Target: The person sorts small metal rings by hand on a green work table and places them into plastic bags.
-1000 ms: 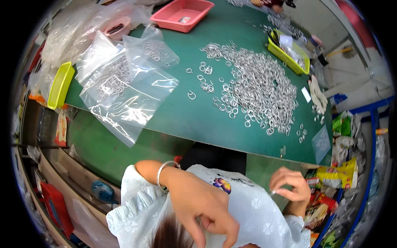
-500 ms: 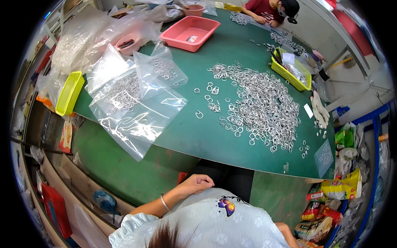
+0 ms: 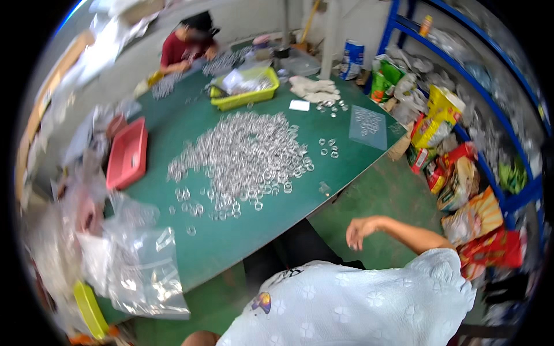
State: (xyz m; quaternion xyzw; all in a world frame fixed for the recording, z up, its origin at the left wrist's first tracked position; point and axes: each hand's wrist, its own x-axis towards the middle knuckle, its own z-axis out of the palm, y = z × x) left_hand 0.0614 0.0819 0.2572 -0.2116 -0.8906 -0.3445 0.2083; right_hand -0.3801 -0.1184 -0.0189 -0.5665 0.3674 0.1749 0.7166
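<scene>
My right hand (image 3: 361,232) hangs past the front edge of the green table (image 3: 196,254), above the floor. Its fingers droop, loosely bent and slightly apart, and I see nothing in them. Only a bit of my left arm (image 3: 199,339) shows at the lower edge; the left hand is out of view. A broad heap of silvery metal rings (image 3: 248,153) covers the middle of the table. Several loose rings (image 3: 329,148) lie to its right, beside a clear plastic bag (image 3: 368,128) with ring shapes on it.
Behind the heap stands a yellow-green basket (image 3: 245,99) with bags inside. A white glove (image 3: 314,89) lies near it. At left are a pink tray (image 3: 128,154) and clear plastic bags (image 3: 144,277). A co-worker (image 3: 186,49) sits across. Bright packages (image 3: 438,118) and blue shelving (image 3: 461,135) line the right.
The view has swung to the right, so the table and rings appear shifted left. My right hand has come into sight, while my left hand has left the picture.
</scene>
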